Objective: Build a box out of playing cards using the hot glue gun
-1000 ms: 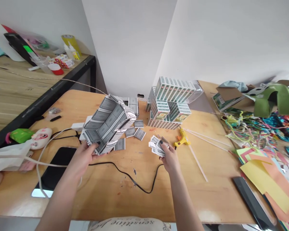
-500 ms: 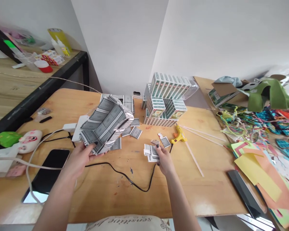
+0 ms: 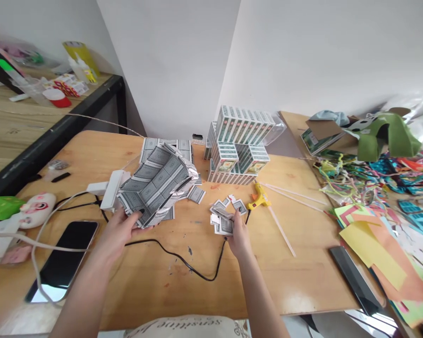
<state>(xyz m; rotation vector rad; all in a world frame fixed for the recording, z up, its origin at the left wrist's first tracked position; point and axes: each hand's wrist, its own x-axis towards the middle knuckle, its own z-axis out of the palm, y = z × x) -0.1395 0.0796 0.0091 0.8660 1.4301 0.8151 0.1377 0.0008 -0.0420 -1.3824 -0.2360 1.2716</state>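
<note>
My left hand (image 3: 125, 229) grips the lower left edge of a folded structure made of grey patterned cards (image 3: 158, 180), tilted over the table. Its thumb lies on top of a card. At the centre right, my right hand (image 3: 238, 230) is closed on some small grey cards (image 3: 223, 220) near the tabletop, and a few more lie close beside its fingertips. Loose cards (image 3: 196, 194) rest beside the structure's right side. Just right of my right hand lies a yellow glue gun (image 3: 259, 197) with a clear stick beside it.
Behind stand stacked green-and-white card boxes (image 3: 245, 126). A black cable (image 3: 183, 264) curves across the table (image 3: 183, 300). At left are a phone (image 3: 65, 253) and a white power strip (image 3: 113, 190). On the right lie coloured papers (image 3: 377, 253) and a black object (image 3: 355, 279).
Small cards by my right hand have shifted and spread, and its fingers are farther up and right. My left hand still holds the card structure. The view has shifted slightly.
</note>
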